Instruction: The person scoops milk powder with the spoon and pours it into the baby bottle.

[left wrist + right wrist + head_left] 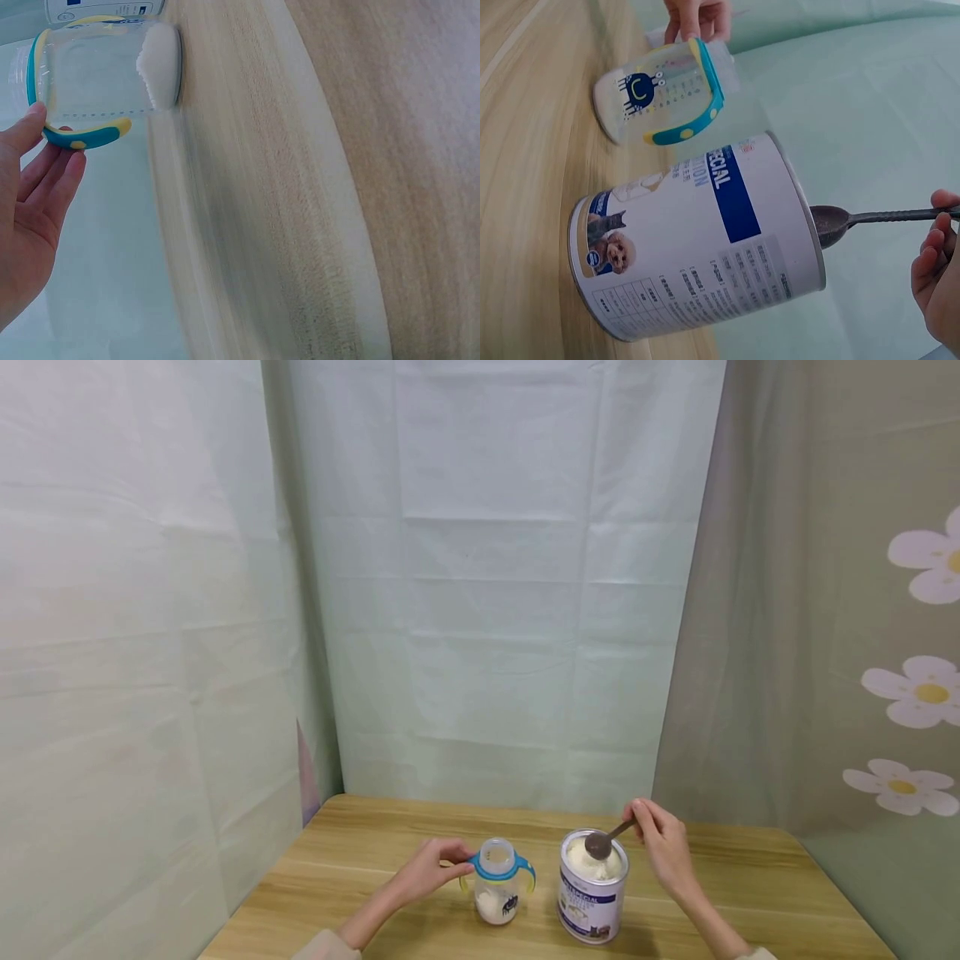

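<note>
My left hand [431,870] pinches one blue and yellow handle [94,136] of a clear baby bottle [487,887] that stands upright and uncapped on the table. White powder [159,67] lies in the bottom of the bottle. To its right is an open can [588,910], filled near the rim with pale powder [579,858]. My right hand [663,845] grips the handle end of a dark brown spoon [597,845]. The spoon's bowl hangs over the powder at the can's mouth, partly hidden behind the rim [810,217] in the right wrist view.
The wooden table [375,835] has its far edge against a pale hanging curtain [495,652]. Another curtain with white flowers [930,693] hangs along the right side, and a pale one [135,652] along the left.
</note>
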Demonstrator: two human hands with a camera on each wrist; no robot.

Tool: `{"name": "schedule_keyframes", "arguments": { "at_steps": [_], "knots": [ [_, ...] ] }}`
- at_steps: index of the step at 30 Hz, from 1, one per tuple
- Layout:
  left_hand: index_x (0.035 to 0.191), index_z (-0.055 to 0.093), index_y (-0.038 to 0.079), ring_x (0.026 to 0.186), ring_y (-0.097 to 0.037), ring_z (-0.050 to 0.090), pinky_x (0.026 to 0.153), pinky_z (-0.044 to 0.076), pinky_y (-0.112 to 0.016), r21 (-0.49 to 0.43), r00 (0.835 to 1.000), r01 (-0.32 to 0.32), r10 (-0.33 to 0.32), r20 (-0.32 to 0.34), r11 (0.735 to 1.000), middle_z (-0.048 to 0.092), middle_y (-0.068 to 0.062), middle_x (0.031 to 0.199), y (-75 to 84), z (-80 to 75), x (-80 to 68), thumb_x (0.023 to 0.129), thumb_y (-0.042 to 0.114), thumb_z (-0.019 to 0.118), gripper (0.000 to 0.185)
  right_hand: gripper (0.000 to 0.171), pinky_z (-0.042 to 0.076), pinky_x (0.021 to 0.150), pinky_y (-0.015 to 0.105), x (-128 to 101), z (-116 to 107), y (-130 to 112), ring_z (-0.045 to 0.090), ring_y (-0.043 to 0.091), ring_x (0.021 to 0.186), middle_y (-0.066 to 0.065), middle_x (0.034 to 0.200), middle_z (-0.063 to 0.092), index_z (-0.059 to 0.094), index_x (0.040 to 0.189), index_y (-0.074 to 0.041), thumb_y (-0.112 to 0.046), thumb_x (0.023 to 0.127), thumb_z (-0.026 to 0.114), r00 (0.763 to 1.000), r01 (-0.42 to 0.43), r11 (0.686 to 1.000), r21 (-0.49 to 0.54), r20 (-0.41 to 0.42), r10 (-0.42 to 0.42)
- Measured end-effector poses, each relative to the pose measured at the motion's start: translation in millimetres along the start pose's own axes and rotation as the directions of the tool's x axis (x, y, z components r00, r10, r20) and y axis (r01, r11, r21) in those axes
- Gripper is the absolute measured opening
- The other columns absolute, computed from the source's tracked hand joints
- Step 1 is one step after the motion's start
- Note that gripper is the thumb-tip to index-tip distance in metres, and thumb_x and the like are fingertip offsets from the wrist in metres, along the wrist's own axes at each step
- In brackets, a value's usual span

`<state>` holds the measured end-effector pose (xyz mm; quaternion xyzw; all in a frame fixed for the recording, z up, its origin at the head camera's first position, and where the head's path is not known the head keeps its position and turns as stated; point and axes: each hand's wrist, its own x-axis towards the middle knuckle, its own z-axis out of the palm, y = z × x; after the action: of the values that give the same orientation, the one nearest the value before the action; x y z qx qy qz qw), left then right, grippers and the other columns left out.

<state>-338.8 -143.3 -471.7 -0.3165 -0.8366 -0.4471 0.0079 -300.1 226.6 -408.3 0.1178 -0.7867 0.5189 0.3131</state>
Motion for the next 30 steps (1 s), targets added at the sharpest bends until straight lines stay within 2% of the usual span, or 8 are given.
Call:
{"name": "schedule_keyframes", "arguments": {
  "at_steps": [4, 8, 13, 17, 20, 24, 27, 30],
  "knots": [
    [0.103, 0.07, 0.014, 0.088, -0.003, 0.066, 0.074, 0.053, -0.02, -0.002, 1.0, -0.003, 0.003, 0.002, 1.0, 0.073, 0.002, 0.097, -0.3, 0.0, 0.3, 0.093, 0.029, 0.065, 0.019, 0.03, 0.034, 0.048, 0.026, -1, -3, 0, 0.038, 0.005, 0.055, -0.006, 0.062, 0.044, 0.062, 0.079, -0.008, -0.018, 0.103, 0.046, 1.0, 0.012, 1.0, -0.019, 0.015, -0.011],
    [0.103, 0.07, 0.014, 0.088, -0.003, 0.066, 0.074, 0.053, -0.021, -0.003, 1.0, -0.004, 0.004, 0.003, 1.0, 0.073, 0.002, 0.097, -0.4, 0.1, 0.1, 0.093, 0.029, 0.065, 0.019, 0.03, 0.033, 0.049, 0.027, -2, -2, 2, 0.037, 0.005, 0.055, -0.005, 0.062, 0.043, 0.061, 0.079, -0.007, -0.016, 0.104, 0.045, 0.999, 0.003, 1.0, -0.027, 0.038, -0.002],
    [0.103, 0.07, 0.013, 0.088, -0.005, 0.066, 0.074, 0.053, -0.02, -0.011, 1.0, 0.0, 0.0, 0.003, 1.0, 0.073, -0.001, 0.097, 1.1, 0.0, -0.7, 0.092, 0.027, 0.065, 0.018, 0.032, 0.034, 0.048, 0.028, -4, 3, 9, 0.037, 0.006, 0.054, -0.007, 0.061, 0.041, 0.06, 0.078, -0.009, -0.016, 0.104, 0.043, 0.997, -0.056, 0.998, -0.008, 0.054, 0.057],
    [0.102, 0.07, 0.012, 0.089, -0.006, 0.067, 0.074, 0.053, -0.02, -0.012, 1.0, 0.001, -0.001, 0.002, 1.0, 0.073, -0.002, 0.098, 2.1, -0.4, -0.7, 0.092, 0.025, 0.065, 0.018, 0.036, 0.033, 0.045, 0.027, -7, 5, 12, 0.035, 0.005, 0.05, -0.004, 0.058, 0.04, 0.06, 0.077, -0.004, -0.016, 0.105, 0.041, 0.993, -0.1, 0.994, 0.05, 0.06, 0.097],
    [0.103, 0.07, 0.011, 0.088, -0.005, 0.067, 0.074, 0.053, -0.021, -0.005, 1.0, -0.016, 0.016, 0.0, 1.0, 0.073, -0.002, 0.098, 1.7, -0.4, -0.6, 0.092, 0.025, 0.065, 0.018, 0.038, 0.032, 0.043, 0.024, -8, 4, 12, 0.034, 0.003, 0.048, -0.004, 0.057, 0.04, 0.058, 0.078, 0.002, -0.017, 0.105, 0.04, 0.985, -0.164, 0.981, 0.105, 0.065, 0.158],
    [0.103, 0.07, 0.012, 0.088, -0.003, 0.066, 0.075, 0.054, -0.021, 0.0, 1.0, -0.021, 0.021, -0.001, 1.0, 0.073, 0.0, 0.097, 0.3, -0.1, -0.2, 0.093, 0.027, 0.065, 0.019, 0.04, 0.031, 0.044, 0.021, -8, 3, 15, 0.035, 0.003, 0.047, -0.005, 0.056, 0.04, 0.057, 0.078, 0.001, -0.018, 0.106, 0.037, 0.948, -0.318, 0.93, 0.182, 0.088, 0.307],
    [0.103, 0.07, 0.013, 0.088, -0.002, 0.066, 0.075, 0.053, -0.021, 0.0, 1.0, -0.014, 0.014, 0.0, 1.0, 0.073, 0.002, 0.097, -0.1, 0.1, 0.1, 0.092, 0.028, 0.065, 0.019, 0.04, 0.033, 0.047, 0.02, -7, 0, 19, 0.036, 0.004, 0.047, -0.005, 0.056, 0.041, 0.058, 0.077, -0.006, -0.02, 0.106, 0.034, 0.903, -0.43, 0.876, 0.219, 0.117, 0.415],
    [0.103, 0.07, 0.014, 0.088, -0.003, 0.066, 0.075, 0.053, -0.021, 0.003, 1.0, -0.01, 0.01, 0.002, 1.0, 0.073, 0.002, 0.097, -0.4, 0.2, 0.2, 0.092, 0.029, 0.065, 0.019, 0.041, 0.035, 0.048, 0.019, -7, -3, 24, 0.038, 0.003, 0.048, -0.006, 0.057, 0.042, 0.058, 0.076, -0.01, -0.021, 0.106, 0.032, 0.862, -0.507, 0.827, 0.245, 0.14, 0.487]
  ]
}}
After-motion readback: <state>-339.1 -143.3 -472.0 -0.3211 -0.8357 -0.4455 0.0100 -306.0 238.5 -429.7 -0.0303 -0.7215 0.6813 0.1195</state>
